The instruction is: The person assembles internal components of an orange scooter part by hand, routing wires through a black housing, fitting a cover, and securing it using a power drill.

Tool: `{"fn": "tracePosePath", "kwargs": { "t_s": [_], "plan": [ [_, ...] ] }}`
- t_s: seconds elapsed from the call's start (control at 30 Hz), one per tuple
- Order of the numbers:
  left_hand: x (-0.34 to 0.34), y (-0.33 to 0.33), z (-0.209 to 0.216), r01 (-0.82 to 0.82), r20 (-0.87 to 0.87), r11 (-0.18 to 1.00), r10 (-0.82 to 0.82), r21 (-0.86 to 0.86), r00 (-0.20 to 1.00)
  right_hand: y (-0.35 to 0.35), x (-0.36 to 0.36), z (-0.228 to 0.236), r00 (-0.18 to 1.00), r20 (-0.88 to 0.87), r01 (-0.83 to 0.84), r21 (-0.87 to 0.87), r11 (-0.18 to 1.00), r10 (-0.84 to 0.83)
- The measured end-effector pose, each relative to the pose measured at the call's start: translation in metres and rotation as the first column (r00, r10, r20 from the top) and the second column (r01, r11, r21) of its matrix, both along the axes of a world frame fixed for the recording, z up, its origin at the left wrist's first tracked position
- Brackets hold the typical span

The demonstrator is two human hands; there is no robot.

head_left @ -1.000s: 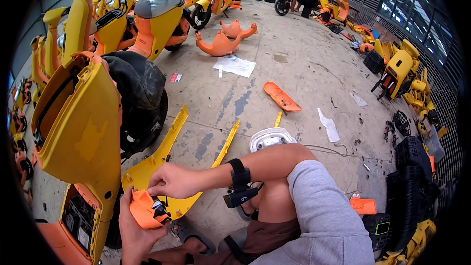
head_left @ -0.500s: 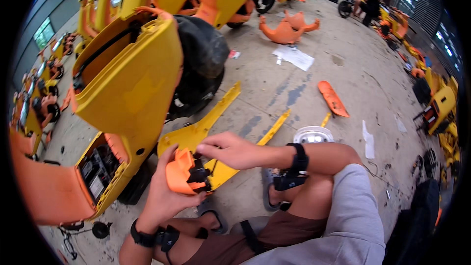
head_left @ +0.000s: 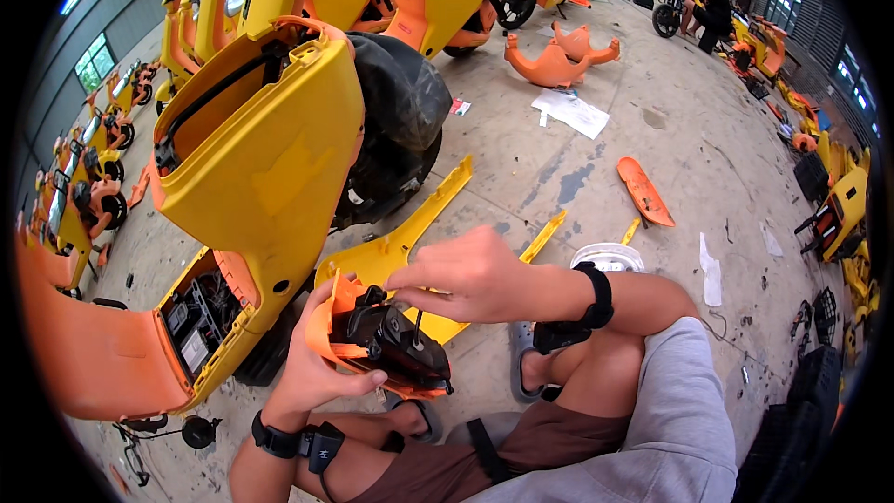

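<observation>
— Hands? Left hand (head_left: 312, 363) grasping orange-and-black part (head_left: 382, 340) above knees; right hand (head_left: 466, 275) pinching its top.
— Around? Yellow scooter (head_left: 261, 168) close left, yellow panel (head_left: 410, 233) on floor behind.

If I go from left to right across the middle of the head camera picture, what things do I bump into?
Orange panel → open yellow scooter body → left hand holding the orange-and-black part → right hand → black wristband → long orange panel on the floor → person's grey sleeve.
</observation>
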State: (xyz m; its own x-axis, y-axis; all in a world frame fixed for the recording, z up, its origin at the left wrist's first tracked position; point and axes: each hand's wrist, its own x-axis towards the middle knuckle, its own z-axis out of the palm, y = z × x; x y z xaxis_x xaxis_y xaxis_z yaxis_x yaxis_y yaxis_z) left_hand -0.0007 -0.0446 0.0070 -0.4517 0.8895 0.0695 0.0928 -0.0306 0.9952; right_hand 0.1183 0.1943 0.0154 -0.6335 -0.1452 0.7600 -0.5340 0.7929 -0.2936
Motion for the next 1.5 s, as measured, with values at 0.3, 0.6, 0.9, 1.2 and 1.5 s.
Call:
{"fn": "tracePosePath", "kwargs": {
  "t_s": [0.3, 0.6, 0.9, 1.2, 1.5],
  "plan": [
    [0.003, 0.003, 0.001, 0.044, 0.184, 0.999, -0.043, -0.002, 0.982, 0.012, 0.0, 0.004, 0.975, -0.158, -0.11, 0.278, 0.954, 0.158],
    [0.018, 0.009, 0.009, 0.004, 0.35, 0.993, -0.044, 0.116, 0.936, 0.01, -0.008, -0.013, 0.943, -0.255, -0.171, 0.179, 0.969, 0.214],
    [0.012, 0.01, 0.004, 0.048, 0.421, 0.992, -0.093, 0.115, 0.902, 0.015, -0.011, -0.016, 0.923, -0.303, -0.201, 0.14, 0.97, 0.235],
    [0.011, 0.004, 0.002, 0.026, 0.485, 0.995, -0.069, 0.094, 0.872, 0.004, -0.009, -0.024, 0.956, -0.212, -0.193, 0.059, 0.979, 0.201],
    [0.01, 0.001, 0.0, 0.027, 0.541, 0.993, -0.087, 0.117, 0.836, 0.006, -0.01, -0.023, 0.957, -0.165, -0.234, 0.052, 0.971, 0.239]
  ]
}}
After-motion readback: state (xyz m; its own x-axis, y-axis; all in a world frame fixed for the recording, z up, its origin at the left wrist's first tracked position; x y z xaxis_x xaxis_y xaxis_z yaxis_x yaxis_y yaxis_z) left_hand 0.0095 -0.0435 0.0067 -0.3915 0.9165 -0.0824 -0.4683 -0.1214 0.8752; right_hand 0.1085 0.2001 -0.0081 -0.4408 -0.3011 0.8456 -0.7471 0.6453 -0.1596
